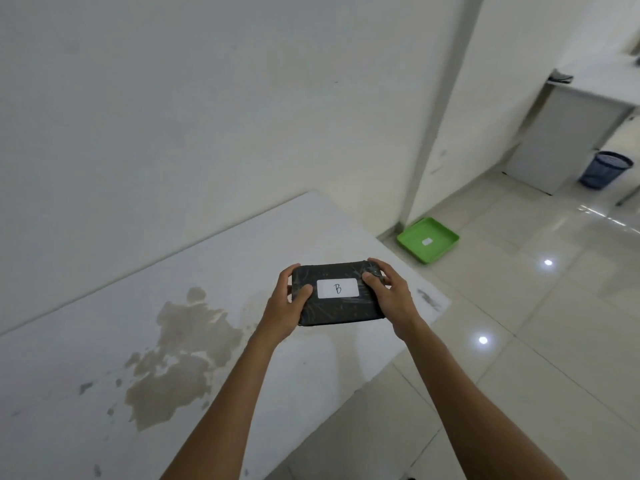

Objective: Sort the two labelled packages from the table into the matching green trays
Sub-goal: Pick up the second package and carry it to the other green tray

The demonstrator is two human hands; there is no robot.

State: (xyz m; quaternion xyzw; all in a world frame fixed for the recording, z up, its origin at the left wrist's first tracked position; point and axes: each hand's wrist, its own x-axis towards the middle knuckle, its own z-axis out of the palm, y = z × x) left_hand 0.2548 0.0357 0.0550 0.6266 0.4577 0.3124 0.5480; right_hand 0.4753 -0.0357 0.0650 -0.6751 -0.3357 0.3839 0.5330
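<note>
A black wrapped package with a white label marked "B" is held flat above the right end of the white table. My left hand grips its left end and my right hand grips its right end, thumbs on top. A green tray with a small white label inside lies on the floor by the wall corner, beyond the table's right end. I see no second package or second tray.
The table top carries a large brownish stain. Glossy pale floor tiles spread to the right. A white cabinet and a blue mesh bin stand at the far right.
</note>
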